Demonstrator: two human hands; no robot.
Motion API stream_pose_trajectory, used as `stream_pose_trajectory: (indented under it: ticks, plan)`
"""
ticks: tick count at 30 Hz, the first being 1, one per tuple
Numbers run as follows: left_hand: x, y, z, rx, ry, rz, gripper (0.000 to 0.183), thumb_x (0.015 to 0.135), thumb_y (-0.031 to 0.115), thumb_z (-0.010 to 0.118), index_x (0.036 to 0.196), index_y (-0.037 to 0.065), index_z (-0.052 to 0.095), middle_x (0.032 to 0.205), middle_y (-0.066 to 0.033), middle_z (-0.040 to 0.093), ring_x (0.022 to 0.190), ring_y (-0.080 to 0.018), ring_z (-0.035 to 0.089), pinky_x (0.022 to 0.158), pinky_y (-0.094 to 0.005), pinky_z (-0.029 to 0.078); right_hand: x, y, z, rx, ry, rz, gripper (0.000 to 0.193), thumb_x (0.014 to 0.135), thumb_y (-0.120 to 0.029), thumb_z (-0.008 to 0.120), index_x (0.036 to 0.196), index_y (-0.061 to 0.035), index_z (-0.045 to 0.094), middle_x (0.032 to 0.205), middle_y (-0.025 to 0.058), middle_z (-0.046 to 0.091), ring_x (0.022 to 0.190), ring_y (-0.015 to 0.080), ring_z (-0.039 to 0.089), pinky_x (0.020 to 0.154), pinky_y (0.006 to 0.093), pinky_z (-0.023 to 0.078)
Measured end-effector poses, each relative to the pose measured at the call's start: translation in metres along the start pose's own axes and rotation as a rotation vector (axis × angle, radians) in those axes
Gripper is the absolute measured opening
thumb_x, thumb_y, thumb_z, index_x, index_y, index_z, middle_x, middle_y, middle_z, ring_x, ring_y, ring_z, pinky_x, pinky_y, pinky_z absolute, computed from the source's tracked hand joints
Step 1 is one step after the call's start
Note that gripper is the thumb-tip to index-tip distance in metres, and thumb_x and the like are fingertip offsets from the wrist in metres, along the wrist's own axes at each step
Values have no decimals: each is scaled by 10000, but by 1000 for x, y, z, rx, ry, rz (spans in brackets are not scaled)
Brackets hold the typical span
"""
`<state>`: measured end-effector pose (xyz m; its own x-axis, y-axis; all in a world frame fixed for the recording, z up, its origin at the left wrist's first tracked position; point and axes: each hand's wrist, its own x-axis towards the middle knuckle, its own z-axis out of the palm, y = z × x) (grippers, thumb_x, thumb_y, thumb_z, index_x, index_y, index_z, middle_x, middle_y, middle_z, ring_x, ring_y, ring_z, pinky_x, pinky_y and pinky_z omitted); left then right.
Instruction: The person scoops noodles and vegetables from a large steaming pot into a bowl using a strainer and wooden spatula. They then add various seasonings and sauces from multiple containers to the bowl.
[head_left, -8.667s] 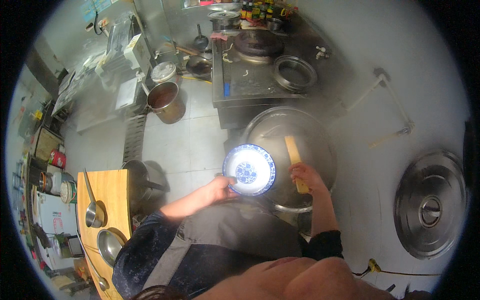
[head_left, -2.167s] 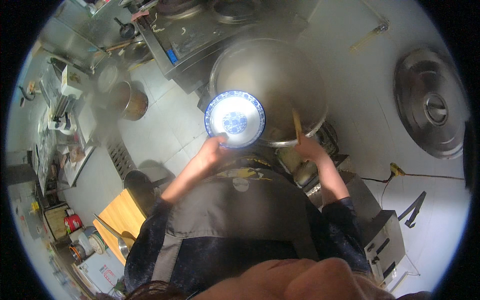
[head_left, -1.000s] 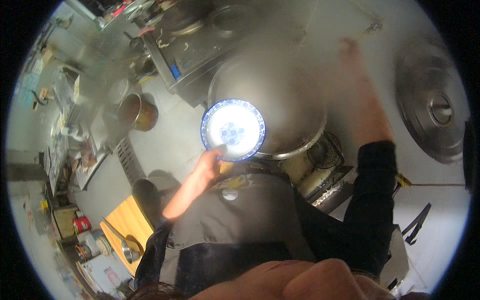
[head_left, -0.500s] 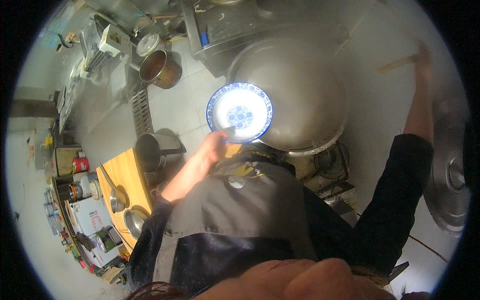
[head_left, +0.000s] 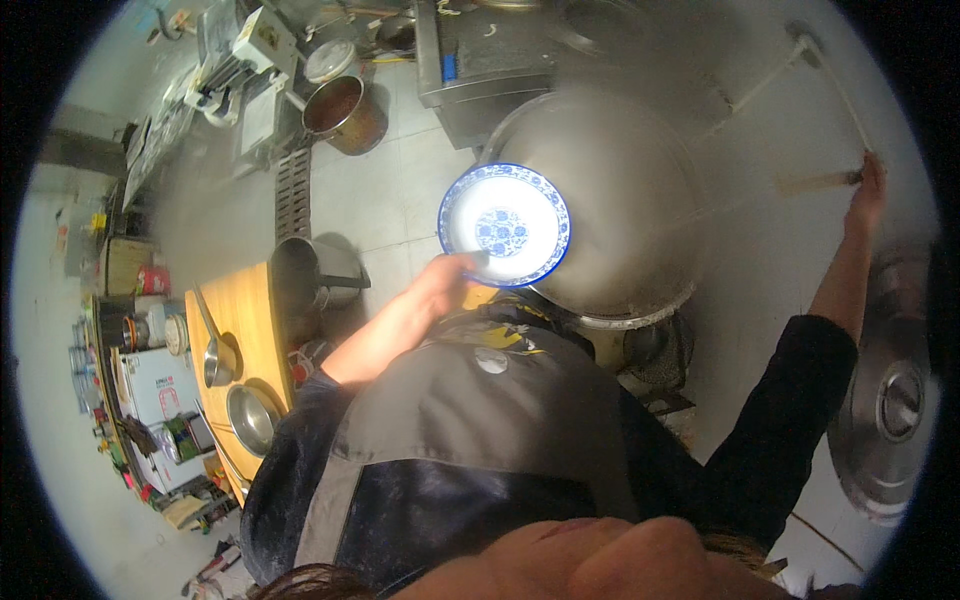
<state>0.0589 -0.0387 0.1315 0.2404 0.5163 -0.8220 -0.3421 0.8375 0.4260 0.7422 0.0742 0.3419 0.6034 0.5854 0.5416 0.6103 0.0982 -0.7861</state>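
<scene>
A round white bowl with a blue patterned rim and a blue floral centre faces up in front of me, with nothing visible in it. My left hand grips its near left rim, the thumb over the edge. The bowl overlaps the near left side of a very large round steaming pot, whose inside is veiled by steam. Far out to the right, my right hand is closed at the lower end of a bent pipe, beside a tan, stick-like bar. What the fingers hold is unclear.
A large metal lid stands at the right. On the left, a wooden board carries a ladle and a metal bowl. Metal pots stand on the tiled floor; a steel counter lies beyond the big pot.
The view has shifted. My right arm sits lower in the picture, its hand now at the pipe's lower end. My left hand still holds the bowl, slightly farther right in the picture.
</scene>
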Motion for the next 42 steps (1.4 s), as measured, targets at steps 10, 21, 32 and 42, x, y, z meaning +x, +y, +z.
stream_pose_trajectory:
  ticks: [10, 21, 32, 42]
  plan:
    - [-8, -7, 10, -105, -27, -21, 391, 822, 65, 471, 1180, -92, 474, 971, -196, 646, 836, -301, 654, 795, -410, 540, 15, 5, -7, -33, 117, 91, 376, 980, -236, 512, 1323, -86, 554, 1336, 104, 545, 1249, 245, 487, 1064, 409, 366]
    - [-23, 8, 25, -162, -58, -81, 368, 826, 78, 454, 1163, -69, 448, 901, -188, 635, 729, -269, 637, 755, -387, 547, 42, 32, -7, -1207, 15, 3, 648, 870, -283, 641, 1415, -59, 370, 1302, 186, 508, 1191, 382, 512, 970, 502, 447]
    - [-11, 18, 5, 30, -125, -66, 373, 830, 17, 447, 1195, -62, 433, 978, -166, 609, 834, -260, 660, 777, -388, 590, -404, -24, 153, -386, -1160, 210, 488, 925, -317, 574, 1328, -55, 485, 1270, 174, 534, 1130, 323, 484, 957, 441, 403]
    - [-4, 24, 5, -144, -121, -244, 378, 804, -12, 447, 1174, -87, 417, 1105, -233, 593, 970, -350, 645, 913, -466, 557, -422, -107, 106, -391, -1545, 548, 431, 909, -282, 562, 1283, -72, 518, 1112, 230, 590, 959, 347, 621, 828, 433, 501]
